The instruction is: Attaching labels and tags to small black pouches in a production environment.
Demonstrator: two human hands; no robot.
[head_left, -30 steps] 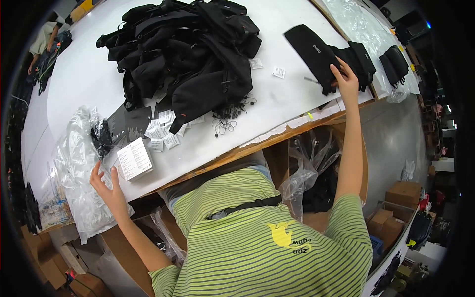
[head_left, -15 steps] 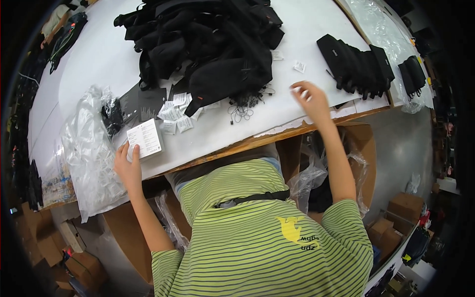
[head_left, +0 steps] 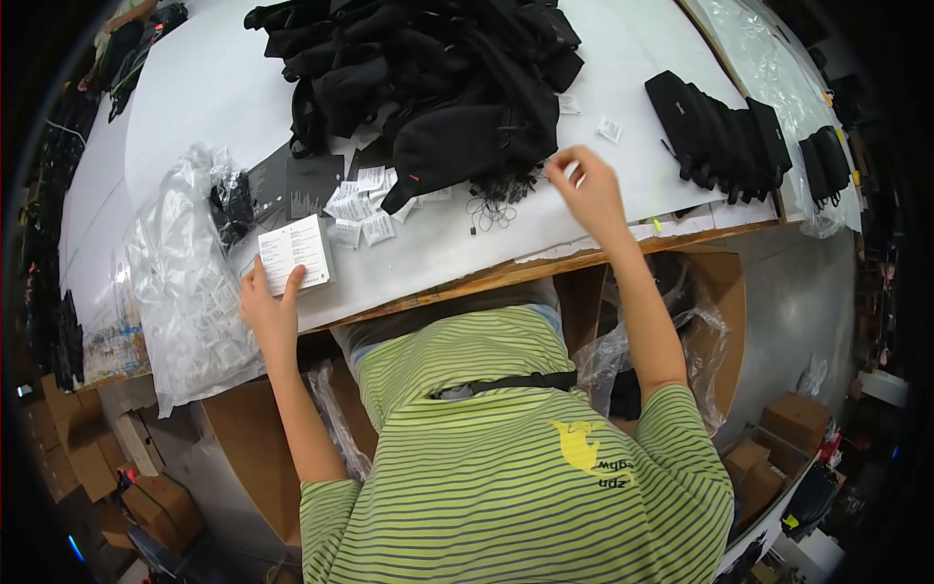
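Note:
My left hand (head_left: pixel 269 310) grips a stack of white printed cards (head_left: pixel 295 255) at the table's near edge, thumb on top and fingers along the side. My right hand (head_left: pixel 590 195) has thumb and forefinger pinched together just right of a tangle of thin black cords (head_left: pixel 496 202); what the pinch holds, if anything, is too small to make out. Behind the cords lies a heap of black fabric pouches (head_left: pixel 452 146) with straps. Several small white printed packets (head_left: pixel 362 202) lie between the cards and the heap, beside flat black cards (head_left: pixel 314 183).
A clear plastic bag (head_left: pixel 190 292) holding small white packets hangs over the table edge at left. Stacked black pouches (head_left: pixel 720 141) stand at right, with more black pouches (head_left: pixel 824 165) beyond. A loose packet (head_left: pixel 609 130) lies nearby. Open cardboard boxes (head_left: pixel 715 321) sit below.
My right hand has moved left, closer to the black cords and the heap's edge. My left hand keeps its hold on the white cards. The whole view has shifted slightly.

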